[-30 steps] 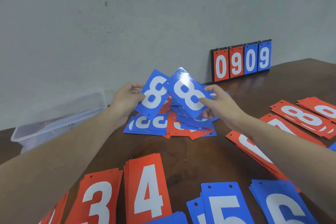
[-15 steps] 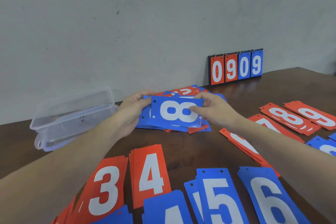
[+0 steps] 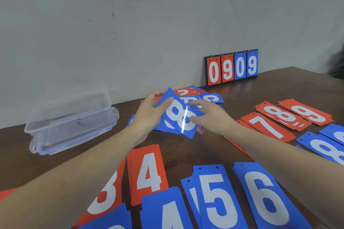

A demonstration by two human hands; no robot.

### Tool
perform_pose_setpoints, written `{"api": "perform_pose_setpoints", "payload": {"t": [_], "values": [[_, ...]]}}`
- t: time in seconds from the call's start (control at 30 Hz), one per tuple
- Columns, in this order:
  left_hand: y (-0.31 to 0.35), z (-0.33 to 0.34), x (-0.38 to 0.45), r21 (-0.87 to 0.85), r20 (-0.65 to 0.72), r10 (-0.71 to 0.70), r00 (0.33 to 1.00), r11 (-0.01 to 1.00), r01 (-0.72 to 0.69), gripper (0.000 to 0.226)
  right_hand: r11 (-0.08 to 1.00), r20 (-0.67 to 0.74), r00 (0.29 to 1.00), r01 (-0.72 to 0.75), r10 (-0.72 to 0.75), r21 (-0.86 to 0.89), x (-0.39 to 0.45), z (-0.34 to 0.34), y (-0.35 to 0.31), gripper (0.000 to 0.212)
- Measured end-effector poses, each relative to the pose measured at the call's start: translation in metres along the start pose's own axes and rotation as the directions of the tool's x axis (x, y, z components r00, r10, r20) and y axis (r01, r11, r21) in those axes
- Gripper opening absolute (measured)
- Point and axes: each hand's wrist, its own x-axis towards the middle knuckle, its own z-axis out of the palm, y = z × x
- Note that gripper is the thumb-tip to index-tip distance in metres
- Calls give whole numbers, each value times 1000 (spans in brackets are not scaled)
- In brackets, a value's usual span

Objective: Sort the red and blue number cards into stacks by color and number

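Left hand (image 3: 149, 115) and right hand (image 3: 210, 117) both pinch blue 8 cards (image 3: 178, 117), fingers clamped on the edges, above the mixed pile (image 3: 202, 96) before the scoreboard (image 3: 231, 68).

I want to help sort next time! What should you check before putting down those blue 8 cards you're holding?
1. Cards held firmly: ok. The left hand and right hand both grip the blue number 8 cards.
2. Numbers match: ok. Both held cards show 8.
3. Somewhere to put them: ok. A blue 8 stack lies at the right, on the dark wooden table.
4. Right colour: ok. The red 8 stack lies apart, further back.
5. More 8s left in the mixed pile of red and blue cards: cannot tell, cards overlap.
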Motion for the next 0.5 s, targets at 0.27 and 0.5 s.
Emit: {"api": "perform_pose_setpoints", "payload": {"t": [0.27,0.5], "values": [[10,12,8,53,121,-7,993,999,0,37,931,-94,982,121,-162,-344,0,-19,13,39],[7,53,20,-21,174,-23,985,999,27,33,998,-84,995,62,-61,15,-8,-45,24,12]]}}
